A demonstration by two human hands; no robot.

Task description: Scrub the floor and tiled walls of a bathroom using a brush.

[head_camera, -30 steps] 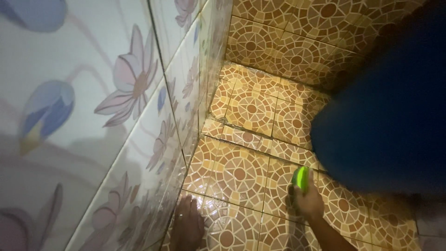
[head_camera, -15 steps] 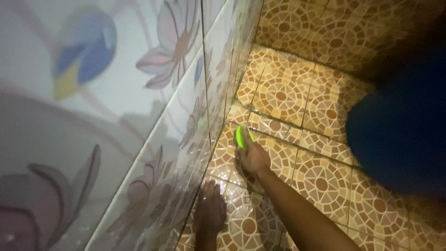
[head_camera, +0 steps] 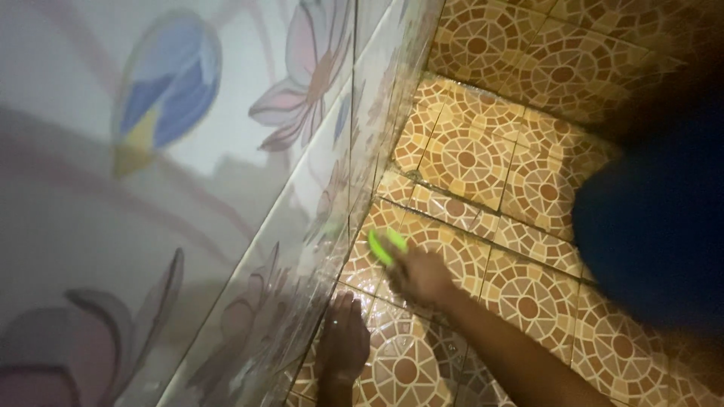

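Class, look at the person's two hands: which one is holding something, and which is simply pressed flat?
The right hand grips a bright green scrubber on the patterned floor; the left hand lies flat and empty beside the wall.

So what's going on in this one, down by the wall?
A person is crouched over a tiled floor where it meets a flower-patterned tiled wall. The right hand grips a bright green scrubbing brush pressed to the floor tiles close to the wall's base; the hand and brush are motion-blurred. The left hand rests flat on the floor beside the wall. A large dark blue container stands to the right.
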